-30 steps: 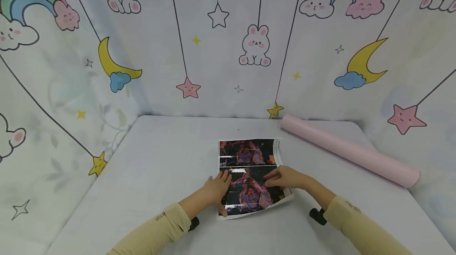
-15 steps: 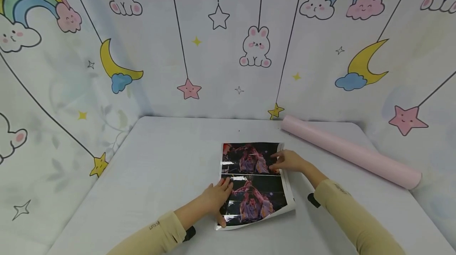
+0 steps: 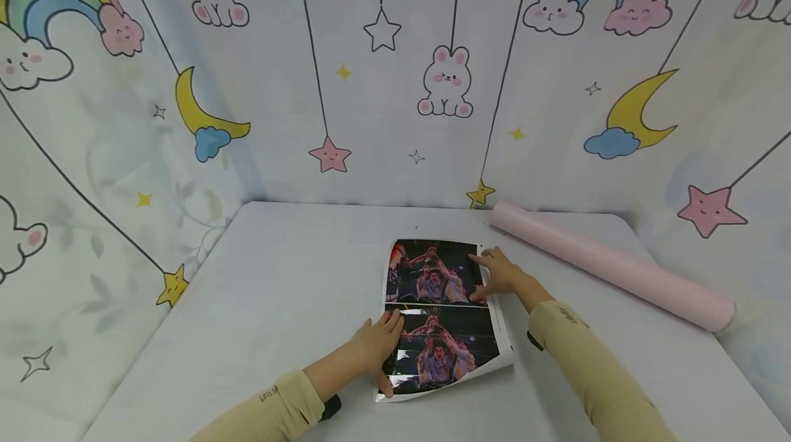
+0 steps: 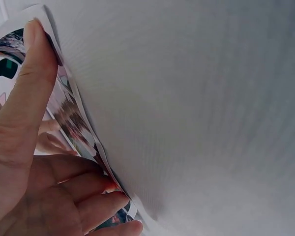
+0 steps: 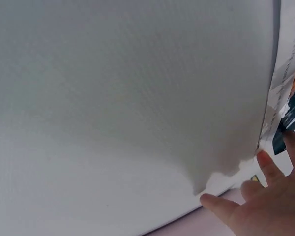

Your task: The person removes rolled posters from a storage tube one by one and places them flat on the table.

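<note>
A glossy sheet (image 3: 445, 332) printed with two near-identical photos, one above the other, lies on the table with a white border round it. My left hand (image 3: 373, 349) rests on its left edge near the lower photo, thumb by the near corner. In the left wrist view the left fingers (image 4: 101, 209) lie along that edge, fairly straight. At the upper right edge my right hand (image 3: 500, 274) touches the sheet with spread fingers. The right wrist view has the right hand (image 5: 270, 201) with fingertips at the sheet's white margin (image 5: 285, 64). The near right corner curls up slightly.
A long pink roll (image 3: 608, 267) lies diagonally on the white table (image 3: 278, 277), right of and beyond the sheet. Behind the table hangs a patterned cloth (image 3: 383, 99) with rabbits, stars and moons. A black wrist camera (image 3: 330, 406) sits under the left cuff.
My right hand has moved away from me along the sheet's right edge, from the lower photo to the upper, its fingers spreading. The sheet's near edge sits closer, and the upper photo shows more fully.
</note>
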Available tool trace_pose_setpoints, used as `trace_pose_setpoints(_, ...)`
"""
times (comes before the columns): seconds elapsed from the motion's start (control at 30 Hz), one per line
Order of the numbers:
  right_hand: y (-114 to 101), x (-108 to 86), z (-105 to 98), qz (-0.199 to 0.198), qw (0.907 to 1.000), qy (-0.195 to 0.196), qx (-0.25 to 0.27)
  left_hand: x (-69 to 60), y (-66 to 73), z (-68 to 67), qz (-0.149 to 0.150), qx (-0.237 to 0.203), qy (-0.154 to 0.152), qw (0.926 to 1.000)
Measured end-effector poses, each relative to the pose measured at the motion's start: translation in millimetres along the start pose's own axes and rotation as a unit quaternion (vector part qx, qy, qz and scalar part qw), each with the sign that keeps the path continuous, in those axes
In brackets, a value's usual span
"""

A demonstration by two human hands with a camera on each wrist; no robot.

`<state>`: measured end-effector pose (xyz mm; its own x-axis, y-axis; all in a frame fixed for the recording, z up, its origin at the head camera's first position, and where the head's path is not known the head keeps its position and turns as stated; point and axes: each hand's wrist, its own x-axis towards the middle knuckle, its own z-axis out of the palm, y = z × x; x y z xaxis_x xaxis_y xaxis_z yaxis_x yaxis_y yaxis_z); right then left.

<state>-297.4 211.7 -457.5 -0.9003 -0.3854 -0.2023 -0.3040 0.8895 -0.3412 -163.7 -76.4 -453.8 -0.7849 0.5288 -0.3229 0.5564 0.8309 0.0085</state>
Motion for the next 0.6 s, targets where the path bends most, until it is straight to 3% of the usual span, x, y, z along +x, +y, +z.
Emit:
trace_pose_setpoints(0.23,6.9,1.0,0.8,0.032,0.9979,-0.049,0.027,0.6,1.2,-1.4,0.003,-0.002,-0.002,1.0000)
trace_pose_setpoints(0.6,10.2,4.2,3.3,0.026,0.9980,-0.049,0.029,-0.3,1.5,-1.7,-0.008,-0.006,-0.007,0.9999)
